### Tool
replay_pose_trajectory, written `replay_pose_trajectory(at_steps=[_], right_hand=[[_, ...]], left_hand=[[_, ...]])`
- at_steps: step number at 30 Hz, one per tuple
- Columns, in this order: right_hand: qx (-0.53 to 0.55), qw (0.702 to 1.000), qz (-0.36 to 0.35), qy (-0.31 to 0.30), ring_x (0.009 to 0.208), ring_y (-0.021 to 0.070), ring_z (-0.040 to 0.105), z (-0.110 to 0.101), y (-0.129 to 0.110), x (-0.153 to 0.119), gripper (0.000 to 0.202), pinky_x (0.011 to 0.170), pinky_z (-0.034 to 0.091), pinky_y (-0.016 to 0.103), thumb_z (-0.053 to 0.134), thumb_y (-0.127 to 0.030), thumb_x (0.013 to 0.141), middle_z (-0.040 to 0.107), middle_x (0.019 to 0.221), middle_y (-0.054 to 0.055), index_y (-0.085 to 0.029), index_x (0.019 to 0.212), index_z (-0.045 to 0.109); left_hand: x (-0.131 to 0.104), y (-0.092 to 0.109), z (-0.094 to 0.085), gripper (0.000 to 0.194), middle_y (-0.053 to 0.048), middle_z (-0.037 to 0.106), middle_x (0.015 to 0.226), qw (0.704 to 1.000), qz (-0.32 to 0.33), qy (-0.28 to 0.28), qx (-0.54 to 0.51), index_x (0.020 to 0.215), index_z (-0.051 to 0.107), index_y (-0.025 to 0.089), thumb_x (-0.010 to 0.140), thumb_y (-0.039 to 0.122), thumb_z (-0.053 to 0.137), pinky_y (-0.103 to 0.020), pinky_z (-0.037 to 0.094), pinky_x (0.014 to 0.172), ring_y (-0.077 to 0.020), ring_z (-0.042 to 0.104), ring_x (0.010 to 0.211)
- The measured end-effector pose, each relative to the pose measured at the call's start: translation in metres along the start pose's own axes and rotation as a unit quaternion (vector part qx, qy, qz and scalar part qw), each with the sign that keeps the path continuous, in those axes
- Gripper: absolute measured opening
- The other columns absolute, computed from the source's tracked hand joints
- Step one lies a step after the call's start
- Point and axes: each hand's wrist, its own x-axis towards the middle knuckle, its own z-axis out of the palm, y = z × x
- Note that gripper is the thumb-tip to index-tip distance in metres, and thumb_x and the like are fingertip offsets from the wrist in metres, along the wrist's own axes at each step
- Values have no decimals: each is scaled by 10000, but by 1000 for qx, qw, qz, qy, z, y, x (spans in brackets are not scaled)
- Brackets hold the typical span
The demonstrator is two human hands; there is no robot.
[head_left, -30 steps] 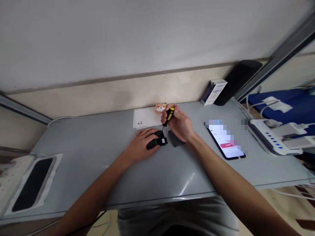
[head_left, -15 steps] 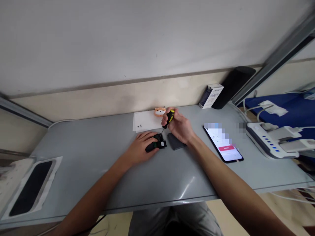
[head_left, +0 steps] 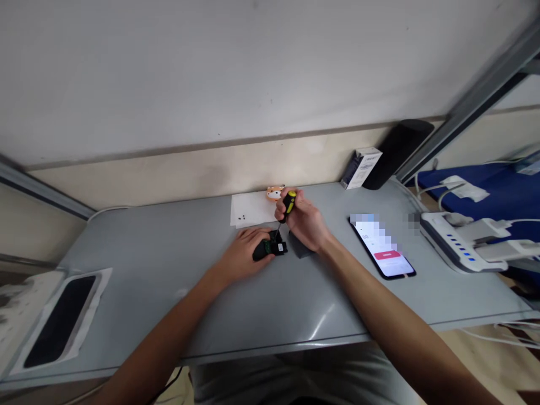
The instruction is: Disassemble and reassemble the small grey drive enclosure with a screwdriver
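Hazards, as I judge them from my remote view:
Desk point(head_left: 169, 247), one, grey, glossy: the black device point(head_left: 270, 248) lying on it could skid if the hold slackens.
Left hand point(head_left: 242, 254), wrapped round the device, fingers to the far side, thumb to the near: digits lie close to the tool, so a slip could jab one.
Right hand point(head_left: 307, 222), closed on the grip of a yellow-and-black screwdriver point(head_left: 290, 203), shaft slanting down into the device: too much lean could throw the tip off its point.
Paper point(head_left: 255, 208), white, just beyond the left hand: a nudge could scatter the dark bits point(head_left: 242, 217) on it.
Circuit board point(head_left: 268, 246), green, exposed in the device: a stray tip could score it.

Obscured, for my record:
Flat dark grey piece point(head_left: 300, 246): partly behind the right hand; I cannot name it.
Device: its left end is covered by the left hand.
Screwdriver tip: too fine for me to tell whether it is seated.
Dark bits: a few, possibly screws, too small to identify.
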Motion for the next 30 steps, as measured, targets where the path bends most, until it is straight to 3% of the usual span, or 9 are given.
replay_pose_trajectory(at_steps=[3,6,9,13,19,23,26,30], right_hand=[[26,1000,-7,7,601,157,382,4,1,-3,322,595,403,307,573,-589,981,410,695,-27,-270,941,585],[28,999,-18,12,568,147,336,6,4,-4,308,571,365,284,658,-551,941,363,639,-53,-281,896,518],[12,999,-34,33,596,150,408,3,6,-1,344,595,391,289,711,-531,904,430,663,-43,-275,852,486],[3,999,-32,26,710,177,528,-5,3,5,310,665,456,328,695,-527,902,561,823,23,-249,868,561],[53,998,-14,8,586,158,387,1,2,2,305,594,389,302,618,-569,948,425,681,-26,-268,929,571],[47,998,-32,-2,553,142,324,6,4,-2,348,556,332,274,725,-541,884,379,629,-51,-269,843,512],[30,999,-38,0,605,146,426,7,2,-2,365,590,379,281,768,-494,851,470,688,-29,-258,804,494],[6,1000,-19,-1,709,179,508,9,-2,1,335,652,449,329,743,-539,850,550,819,23,-245,838,583]], left_hand=[[0,0,0,212,-75,688,1387,1000,7,-4,9,1160,657,256,956,310,681,-488,479,1127,-284,616,1314],[-1,-1,0,194,-81,677,1407,1000,23,4,20,1157,676,250,975,316,658,-490,469,1144,-279,608,1328],[-1,-3,0,180,-77,681,1402,999,31,11,27,1144,692,256,978,312,650,-489,482,1131,-280,614,1321],[0,-4,-2,211,-85,679,1406,999,41,21,27,1181,694,259,984,311,636,-490,505,1102,-286,624,1307],[0,-3,-1,190,-78,690,1390,999,29,21,29,1147,711,260,965,298,672,-484,499,1114,-279,628,1309],[-1,-4,1,195,-81,690,1391,999,24,22,32,1148,705,258,958,291,676,-498,487,1131,-278,622,1321],[0,-4,1,211,-81,684,1408,999,27,23,31,1166,692,256,957,281,671,-513,487,1130,-283,622,1326],[1,-3,-1,214,-88,683,1410,999,25,19,34,1171,683,260,960,288,666,-511,501,1112,-287,627,1322]])
